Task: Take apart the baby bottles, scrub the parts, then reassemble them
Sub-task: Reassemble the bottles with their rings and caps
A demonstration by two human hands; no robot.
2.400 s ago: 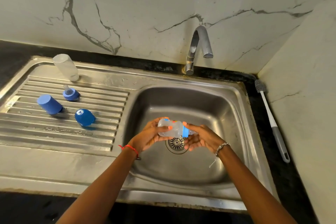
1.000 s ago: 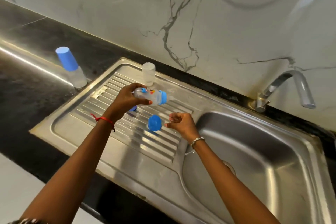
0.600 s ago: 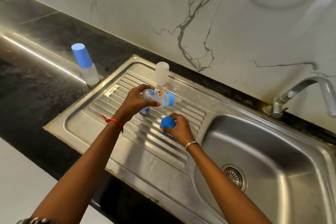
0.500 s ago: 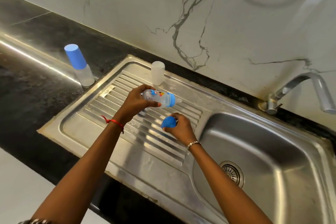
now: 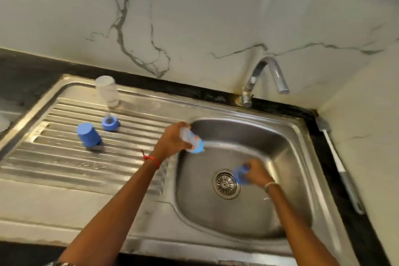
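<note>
Clear plastic bottle (image 5: 191, 139) above ribbed steel sink (image 5: 64, 157).

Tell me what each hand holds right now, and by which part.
Left hand grips the clear plastic baby bottle around its body; right hand holds the blue plastic cap by its closed end.

Stainless steel sink unit (image 5: 64, 207) set into a dark countertop (image 5: 26, 67) below a marble-patterned wall. On the ribbed drainboard (image 5: 54, 157): a clear bottle body (image 5: 107, 91) standing at the rear edge; a blue collar with teat (image 5: 110, 123) just in front of it; a blue cap (image 5: 89, 135) to the left of the collar. On the counter strip right of the basin (image 5: 248, 211): a long-handled bottle brush (image 5: 336, 166), lying lengthwise.
</note>
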